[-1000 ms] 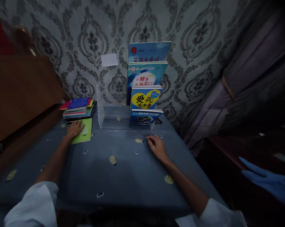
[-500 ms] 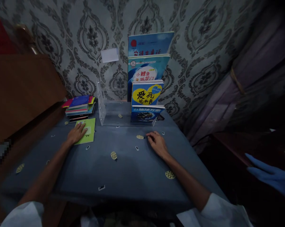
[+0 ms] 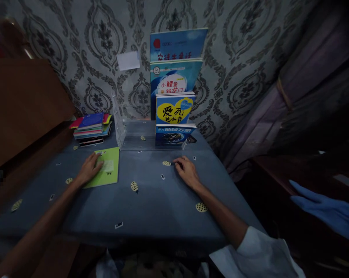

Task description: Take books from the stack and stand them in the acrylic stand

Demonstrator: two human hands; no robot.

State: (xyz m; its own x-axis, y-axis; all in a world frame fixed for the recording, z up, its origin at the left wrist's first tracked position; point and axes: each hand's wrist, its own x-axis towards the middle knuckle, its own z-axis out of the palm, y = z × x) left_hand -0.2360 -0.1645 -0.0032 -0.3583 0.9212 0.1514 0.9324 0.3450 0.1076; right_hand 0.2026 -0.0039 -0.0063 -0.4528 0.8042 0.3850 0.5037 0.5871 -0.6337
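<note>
One green bk [image 3: 109, 166] lies flat on the desk [image 3: 159, 204], far R corner just beside the clear rack [image 3: 119, 129]; can't tell if touching. L hand [image 3: 89, 170] covers its L edge, grip spread, not closed. R hand [image 3: 187, 172] rests w/ fingers bent, nothing seen in it; can't tell if this grip is closed. Risk: if L hand pushes fwd, bk may knock the rack; since its standing bks [image 3: 176, 110] are all on R side, it may tilt. If L hand presses too lightly, bk may slip.
</note>
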